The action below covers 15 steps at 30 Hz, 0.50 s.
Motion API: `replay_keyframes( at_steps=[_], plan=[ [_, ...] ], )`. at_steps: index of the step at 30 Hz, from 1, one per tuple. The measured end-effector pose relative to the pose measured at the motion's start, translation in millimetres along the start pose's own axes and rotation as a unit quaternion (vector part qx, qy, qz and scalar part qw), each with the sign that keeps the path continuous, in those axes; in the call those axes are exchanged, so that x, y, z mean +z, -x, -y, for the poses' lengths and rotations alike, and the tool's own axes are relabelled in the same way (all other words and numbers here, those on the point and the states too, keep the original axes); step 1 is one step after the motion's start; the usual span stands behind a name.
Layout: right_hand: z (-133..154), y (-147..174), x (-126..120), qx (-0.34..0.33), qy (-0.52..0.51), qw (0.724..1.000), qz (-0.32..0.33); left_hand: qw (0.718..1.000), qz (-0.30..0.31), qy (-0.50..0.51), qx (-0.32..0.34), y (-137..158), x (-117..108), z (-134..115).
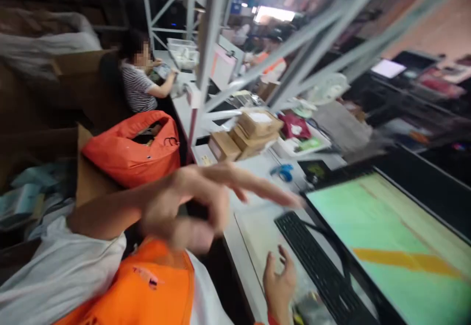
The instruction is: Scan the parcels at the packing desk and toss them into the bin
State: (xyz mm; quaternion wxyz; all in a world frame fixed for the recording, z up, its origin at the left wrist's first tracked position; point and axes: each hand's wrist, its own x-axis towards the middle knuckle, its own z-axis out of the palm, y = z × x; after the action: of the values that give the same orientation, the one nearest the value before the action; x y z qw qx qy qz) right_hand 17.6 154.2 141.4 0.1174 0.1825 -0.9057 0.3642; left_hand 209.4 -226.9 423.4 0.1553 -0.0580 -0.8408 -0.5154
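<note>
My left hand (195, 197) is raised across the middle of the view, blurred by motion. Its forefinger stretches out to the right over the desk, while the thumb and other fingers bend loosely with nothing visible between them. Lower down, my right hand (280, 281) is held just left of the black keyboard (316, 261), palm up, with fingers slightly curled and apart. I see nothing in it. A monitor (397, 236) with a green and yellow screen stands to the right of the keyboard. A clear plastic bag (316, 308) lies close to my right hand.
Brown cardboard boxes (253, 131) are stacked on the desk (239, 266), beside a white tray (305, 143) of packets. Blue tape (282, 172) lies nearer. A metal frame post (208, 35) rises behind. An orange bag (136, 150) sits at left; a person in stripes (140, 87) works beyond it.
</note>
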Motion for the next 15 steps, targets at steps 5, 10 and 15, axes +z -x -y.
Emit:
replay_keyframes(
  at_steps=[5,10,15],
  plan=[
    [103,-15,124,-0.003,-0.013,0.932,0.362,0.965,-0.132,-0.151,-0.168,94,-113,167],
    [141,-23,224,-0.081,0.007,0.785,0.614,0.758,-0.276,-0.176,-0.564,330,-127,232],
    [226,-60,327,-0.200,0.022,0.690,0.695,0.477,-0.444,-0.140,-0.746,464,-40,173]
  ],
)
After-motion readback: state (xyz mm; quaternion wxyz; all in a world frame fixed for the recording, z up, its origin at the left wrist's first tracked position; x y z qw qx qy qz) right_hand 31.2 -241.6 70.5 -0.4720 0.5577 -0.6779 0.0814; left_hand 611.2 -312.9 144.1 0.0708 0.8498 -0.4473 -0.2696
